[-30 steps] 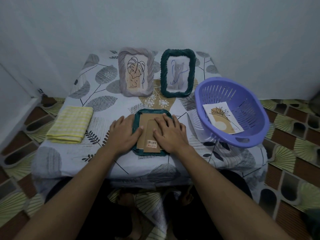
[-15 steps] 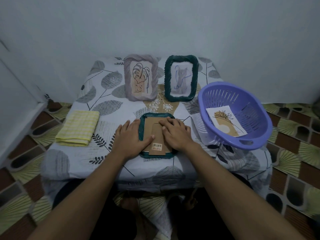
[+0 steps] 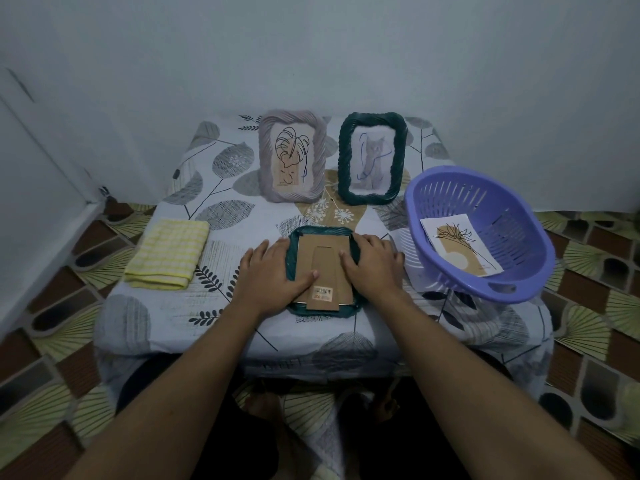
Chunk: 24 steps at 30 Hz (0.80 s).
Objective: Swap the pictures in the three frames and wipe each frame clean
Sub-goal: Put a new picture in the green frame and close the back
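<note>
Plain pale wall [image 3: 311, 46] backs a cloth-covered table [image 3: 221, 168] on what looks like fan-patterned floor tiles [image 3: 588, 327].

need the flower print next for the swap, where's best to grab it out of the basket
Probably pinch the flower print by a long edge, coming straight down through the open top of the purple basket. It lies flat on the slatted inside, so an edge is the only purchase. The right hand is nearest.
</note>
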Available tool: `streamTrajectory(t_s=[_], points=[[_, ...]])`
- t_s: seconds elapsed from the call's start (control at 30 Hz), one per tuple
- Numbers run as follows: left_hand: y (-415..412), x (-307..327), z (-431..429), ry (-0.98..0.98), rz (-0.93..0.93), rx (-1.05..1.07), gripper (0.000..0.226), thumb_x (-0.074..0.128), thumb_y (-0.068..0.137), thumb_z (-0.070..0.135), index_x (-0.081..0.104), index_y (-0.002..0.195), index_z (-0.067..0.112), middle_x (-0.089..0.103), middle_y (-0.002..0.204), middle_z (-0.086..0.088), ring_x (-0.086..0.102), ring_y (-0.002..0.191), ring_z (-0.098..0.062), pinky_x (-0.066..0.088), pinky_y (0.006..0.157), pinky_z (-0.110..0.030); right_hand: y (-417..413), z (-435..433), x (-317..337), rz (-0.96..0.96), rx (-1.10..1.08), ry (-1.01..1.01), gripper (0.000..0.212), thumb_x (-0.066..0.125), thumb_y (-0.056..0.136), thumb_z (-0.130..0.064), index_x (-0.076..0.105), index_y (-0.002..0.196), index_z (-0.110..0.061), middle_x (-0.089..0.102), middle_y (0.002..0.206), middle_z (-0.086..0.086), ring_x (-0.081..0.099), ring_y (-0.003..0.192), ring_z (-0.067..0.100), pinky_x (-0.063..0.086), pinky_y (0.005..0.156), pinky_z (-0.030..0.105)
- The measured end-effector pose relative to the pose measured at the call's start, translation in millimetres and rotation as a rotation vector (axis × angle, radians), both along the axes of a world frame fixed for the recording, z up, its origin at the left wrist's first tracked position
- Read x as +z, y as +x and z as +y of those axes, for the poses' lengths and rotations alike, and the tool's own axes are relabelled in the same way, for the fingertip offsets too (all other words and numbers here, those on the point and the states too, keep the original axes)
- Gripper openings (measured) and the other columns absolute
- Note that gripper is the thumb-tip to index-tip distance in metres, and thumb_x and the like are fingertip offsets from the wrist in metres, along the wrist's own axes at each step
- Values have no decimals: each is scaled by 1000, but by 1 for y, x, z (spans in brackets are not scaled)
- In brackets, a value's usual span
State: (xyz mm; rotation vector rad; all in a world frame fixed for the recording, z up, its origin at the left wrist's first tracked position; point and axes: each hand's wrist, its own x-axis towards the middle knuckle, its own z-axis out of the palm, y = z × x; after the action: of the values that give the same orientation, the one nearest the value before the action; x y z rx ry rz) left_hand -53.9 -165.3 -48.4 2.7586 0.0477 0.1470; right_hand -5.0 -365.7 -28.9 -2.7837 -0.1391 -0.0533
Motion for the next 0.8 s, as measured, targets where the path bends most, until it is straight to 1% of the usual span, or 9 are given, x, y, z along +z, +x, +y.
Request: streamTrajectory(t_s=[0.07,0.2,0.3,0.43,0.57,0.8], points=[[0,0,0,-5,-3,-1,97,36,82,83,28,154,19,32,160,0,22,149,-27,11,122,-50,1,2,0,21,-35,45,55,46,98,-51,42,147,-27,46,148,-1,36,136,24,27,109,45],[0,-1,0,5,-6,1,95,38,84,82,28,154,19,31,161,0,22,149,-27,11,122,-50,3,8,3,96,-134,187,51,53,96,-46,46,143,-31,45,149,-4,30,139,23,22,111,46],[0,0,0,-11,-4,3,94,39,84,81,28,154,20,31,161,0,21,149,-26,10,122,-50,3,11,3,126,-177,251,47,56,95,-42,48,140,-32,44,148,-6,27,140,21,19,110,43],[0,1,0,-16,2,3,95,40,84,82,28,154,19,31,161,0,20,150,-26,10,122,-49,6,12,4,159,-197,306,42,59,95,-39,51,136,-34,45,146,-7,27,140,21,18,110,43],[-1,2,-1,-16,2,4,97,37,81,83,29,154,19,32,160,0,21,150,-26,11,122,-49,7,12,5,179,-199,318,40,60,95,-38,53,133,-35,44,146,-6,26,140,21,18,110,44],[-2,4,-1,-26,-4,4,91,42,85,79,30,153,20,33,160,0,21,149,-27,11,122,-49,4,12,7,169,-177,258,44,55,96,-39,49,140,-35,42,150,-5,26,142,22,18,110,43]])
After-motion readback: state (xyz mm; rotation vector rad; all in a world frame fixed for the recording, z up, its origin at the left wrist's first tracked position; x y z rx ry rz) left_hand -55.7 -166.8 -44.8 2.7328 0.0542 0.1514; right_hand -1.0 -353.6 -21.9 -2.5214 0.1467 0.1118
